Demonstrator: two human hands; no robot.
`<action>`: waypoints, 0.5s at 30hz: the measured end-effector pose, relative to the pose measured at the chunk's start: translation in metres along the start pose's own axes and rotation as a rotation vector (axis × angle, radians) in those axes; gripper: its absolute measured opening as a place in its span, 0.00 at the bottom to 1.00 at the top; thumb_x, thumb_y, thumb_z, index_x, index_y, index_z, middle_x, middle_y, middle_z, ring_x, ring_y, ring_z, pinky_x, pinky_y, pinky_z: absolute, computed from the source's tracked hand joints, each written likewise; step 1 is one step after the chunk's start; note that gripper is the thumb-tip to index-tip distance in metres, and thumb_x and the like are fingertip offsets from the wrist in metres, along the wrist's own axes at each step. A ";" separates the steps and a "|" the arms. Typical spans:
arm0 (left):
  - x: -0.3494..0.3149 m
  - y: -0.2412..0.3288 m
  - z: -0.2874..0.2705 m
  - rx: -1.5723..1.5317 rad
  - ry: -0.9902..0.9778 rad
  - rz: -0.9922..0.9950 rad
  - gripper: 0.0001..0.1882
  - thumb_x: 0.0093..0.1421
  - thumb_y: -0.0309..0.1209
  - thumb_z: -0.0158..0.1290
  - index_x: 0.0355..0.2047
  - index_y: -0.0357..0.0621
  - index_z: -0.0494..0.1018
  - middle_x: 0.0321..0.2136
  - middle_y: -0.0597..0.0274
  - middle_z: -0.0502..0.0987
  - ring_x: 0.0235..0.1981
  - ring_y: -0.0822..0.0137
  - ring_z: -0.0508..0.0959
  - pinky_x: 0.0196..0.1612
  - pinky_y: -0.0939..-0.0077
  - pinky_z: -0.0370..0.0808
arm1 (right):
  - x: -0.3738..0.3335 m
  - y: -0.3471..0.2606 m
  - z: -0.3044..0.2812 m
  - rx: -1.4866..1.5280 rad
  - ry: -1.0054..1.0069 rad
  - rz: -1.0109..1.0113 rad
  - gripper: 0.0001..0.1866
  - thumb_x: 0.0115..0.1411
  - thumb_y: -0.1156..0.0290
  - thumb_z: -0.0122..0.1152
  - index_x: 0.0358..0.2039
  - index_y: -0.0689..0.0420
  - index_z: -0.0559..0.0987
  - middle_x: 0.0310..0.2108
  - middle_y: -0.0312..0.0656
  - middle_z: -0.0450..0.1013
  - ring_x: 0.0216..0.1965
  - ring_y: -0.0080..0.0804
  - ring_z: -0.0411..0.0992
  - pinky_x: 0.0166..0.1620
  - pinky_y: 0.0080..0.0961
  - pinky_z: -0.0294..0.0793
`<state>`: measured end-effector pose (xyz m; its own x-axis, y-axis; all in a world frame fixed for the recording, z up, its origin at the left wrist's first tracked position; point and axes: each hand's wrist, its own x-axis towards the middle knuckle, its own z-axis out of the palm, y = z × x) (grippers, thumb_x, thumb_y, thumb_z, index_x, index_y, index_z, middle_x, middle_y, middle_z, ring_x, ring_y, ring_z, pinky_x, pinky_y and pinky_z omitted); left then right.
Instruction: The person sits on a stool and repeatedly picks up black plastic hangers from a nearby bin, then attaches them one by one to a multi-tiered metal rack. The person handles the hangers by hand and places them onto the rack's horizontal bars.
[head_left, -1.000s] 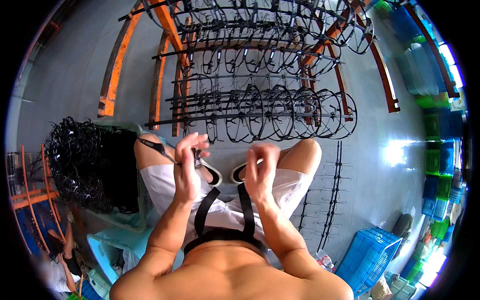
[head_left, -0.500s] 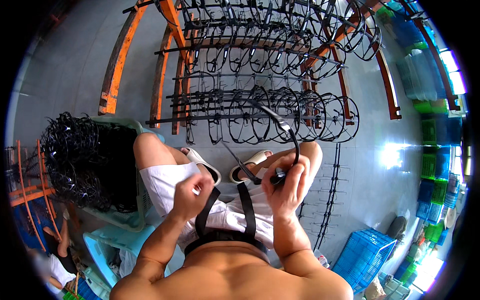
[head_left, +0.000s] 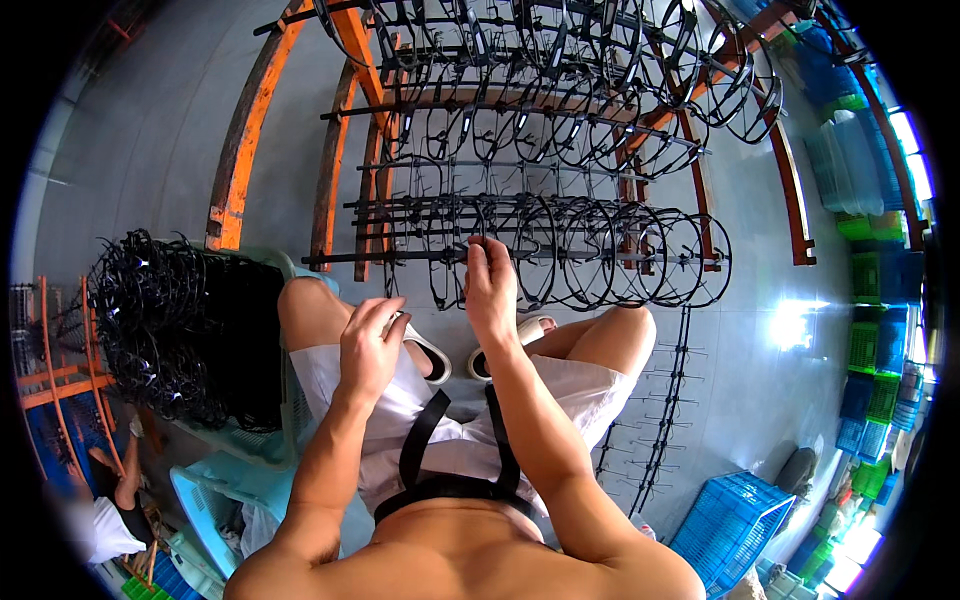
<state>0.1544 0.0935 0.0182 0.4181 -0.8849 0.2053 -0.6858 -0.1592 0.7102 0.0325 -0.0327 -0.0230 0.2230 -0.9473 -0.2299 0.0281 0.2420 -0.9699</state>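
My right hand (head_left: 490,295) reaches up to the lowest front bar (head_left: 400,257) of a rack. Its fingers are pressed together at a thin black curved band (head_left: 484,215) among the others hanging there; the fingertips partly hide the grip. My left hand (head_left: 369,350) hovers over my left knee, short of the bar, its fingers curled towards the thumb. Whatever may sit between them is too small to name. Several round black bands (head_left: 590,250) hang along the right part of that bar.
Upper bars carry more black bands (head_left: 560,130) between orange posts (head_left: 240,150). At my left stands a pale green crate (head_left: 290,400) heaped with black bands (head_left: 150,330). A blue crate (head_left: 728,520) is at lower right. Hooked rods (head_left: 665,410) lie on the floor. Another person (head_left: 120,515) works at far lower left.
My right hand has moved forward and left from my right thigh to the bar, carrying the black curved band. My left hand has risen slightly forward. The view has shifted a little.
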 end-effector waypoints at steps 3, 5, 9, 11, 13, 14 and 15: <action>0.001 0.001 -0.003 -0.060 -0.035 -0.041 0.10 0.56 0.20 0.55 0.39 0.35 0.76 0.33 0.54 0.78 0.32 0.61 0.80 0.34 0.74 0.78 | 0.007 -0.005 0.007 0.177 -0.014 0.069 0.14 0.68 0.66 0.48 0.45 0.63 0.72 0.25 0.30 0.67 0.24 0.15 0.59 0.26 0.14 0.61; 0.002 0.002 -0.006 -0.078 -0.053 -0.049 0.10 0.56 0.20 0.55 0.39 0.35 0.76 0.33 0.54 0.78 0.32 0.62 0.80 0.34 0.75 0.78 | 0.007 -0.009 0.010 0.268 -0.037 0.075 0.13 0.68 0.65 0.48 0.45 0.62 0.72 0.24 0.28 0.66 0.21 0.12 0.57 0.23 0.12 0.58; 0.003 -0.004 -0.006 -0.068 -0.062 -0.012 0.09 0.56 0.20 0.55 0.39 0.34 0.76 0.33 0.53 0.78 0.32 0.62 0.80 0.33 0.76 0.78 | 0.006 -0.006 0.011 0.344 -0.058 0.030 0.13 0.68 0.65 0.48 0.46 0.61 0.72 0.24 0.27 0.64 0.18 0.10 0.56 0.20 0.11 0.56; 0.003 -0.004 -0.005 -0.086 -0.042 -0.029 0.09 0.55 0.21 0.56 0.38 0.36 0.77 0.32 0.53 0.78 0.32 0.58 0.79 0.33 0.72 0.77 | 0.003 -0.007 0.010 0.387 -0.062 0.037 0.14 0.68 0.65 0.49 0.46 0.61 0.72 0.24 0.27 0.64 0.18 0.11 0.56 0.20 0.11 0.56; 0.003 -0.005 -0.005 -0.113 -0.007 -0.055 0.09 0.54 0.22 0.58 0.36 0.36 0.77 0.31 0.53 0.79 0.30 0.58 0.79 0.32 0.71 0.76 | -0.002 -0.013 0.007 0.430 -0.076 0.077 0.14 0.68 0.65 0.49 0.47 0.61 0.72 0.24 0.27 0.64 0.18 0.10 0.55 0.20 0.11 0.56; 0.005 -0.004 -0.004 -0.137 0.014 -0.069 0.09 0.53 0.21 0.59 0.36 0.36 0.78 0.31 0.54 0.79 0.29 0.59 0.79 0.32 0.72 0.76 | -0.005 -0.014 0.003 0.421 -0.066 0.063 0.14 0.68 0.65 0.48 0.47 0.61 0.72 0.25 0.27 0.65 0.19 0.10 0.55 0.20 0.11 0.55; 0.006 -0.003 -0.003 -0.161 0.035 -0.083 0.09 0.52 0.21 0.59 0.35 0.36 0.78 0.30 0.54 0.79 0.28 0.61 0.79 0.31 0.73 0.76 | -0.008 -0.007 -0.004 0.391 -0.076 0.048 0.14 0.68 0.66 0.48 0.47 0.62 0.71 0.26 0.29 0.67 0.20 0.12 0.57 0.23 0.12 0.59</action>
<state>0.1607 0.0901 0.0192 0.4917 -0.8555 0.1624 -0.5450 -0.1569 0.8236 0.0269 -0.0275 -0.0145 0.3041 -0.9184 -0.2533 0.3812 0.3609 -0.8511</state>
